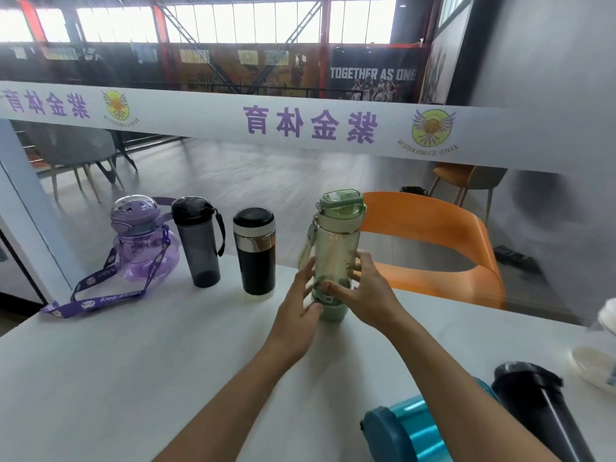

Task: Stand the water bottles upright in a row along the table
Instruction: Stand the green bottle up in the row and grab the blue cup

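Note:
A clear green bottle [336,241] with a pale green lid stands upright near the far edge of the white table [133,378]. My right hand [363,295] grips its lower body from the right. My left hand [300,305] touches its left side with fairly straight fingers. To its left, upright in a row, stand a black flask with a silver band [255,251], a smoky grey bottle [200,241] and a round purple bottle [143,241] with a lanyard. A blue bottle [403,431] and a black bottle [540,408] lie on their sides at the lower right.
An orange chair [443,248] stands just behind the table's far edge, right of the green bottle. White items [596,365] sit at the table's right edge. The purple lanyard [100,295] trails across the table's left corner. A glass wall with a white banner runs behind.

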Available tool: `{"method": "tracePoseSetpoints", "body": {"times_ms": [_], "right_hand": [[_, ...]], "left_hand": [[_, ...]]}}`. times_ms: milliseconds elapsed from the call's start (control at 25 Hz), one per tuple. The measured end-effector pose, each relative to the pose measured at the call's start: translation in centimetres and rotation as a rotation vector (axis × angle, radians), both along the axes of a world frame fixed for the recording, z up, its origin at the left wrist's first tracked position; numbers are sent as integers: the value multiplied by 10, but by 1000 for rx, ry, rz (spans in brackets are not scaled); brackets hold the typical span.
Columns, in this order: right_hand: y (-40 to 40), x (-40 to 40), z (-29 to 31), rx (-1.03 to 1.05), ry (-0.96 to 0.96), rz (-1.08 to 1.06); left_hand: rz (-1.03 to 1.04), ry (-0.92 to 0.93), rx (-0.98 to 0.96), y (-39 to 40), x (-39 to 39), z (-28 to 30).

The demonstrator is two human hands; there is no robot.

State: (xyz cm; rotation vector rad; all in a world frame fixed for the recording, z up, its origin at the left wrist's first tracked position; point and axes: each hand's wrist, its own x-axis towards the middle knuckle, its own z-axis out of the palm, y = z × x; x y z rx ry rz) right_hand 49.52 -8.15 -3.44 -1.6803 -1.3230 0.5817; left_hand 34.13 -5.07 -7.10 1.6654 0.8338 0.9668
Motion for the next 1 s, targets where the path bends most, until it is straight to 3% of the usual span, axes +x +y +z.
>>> {"method": "tracePoseSetpoints", "body": {"times_ms": [120,320,520,680,760,840,920,1000], "right_hand": [[-35,12,6,-65,-169,-36],[-136,34,13,-164,-527,-38],[-213,28,-3,-376,-912,49],[-219,16,-24,-284,-1042,-7],[-217,19,-28,-213,-934,-29],[-216,25,-25,-155,-649,-59],[-212,28,-22,-143,-331,-87],[-206,26,-28,-151,-134,-131]], "left_hand": [[70,111,-18,-20,-4,1],[52,373,146,-90,-6,-19],[38,434,229,-143,-25,-38],[-62,362,215,-165,-27,-40],[-54,144,72,-169,-25,-27],[-24,-78,-74,-167,-21,-10],[-37,-106,-114,-165,-13,1],[-127,-33,-112,-167,-1,4]]}}
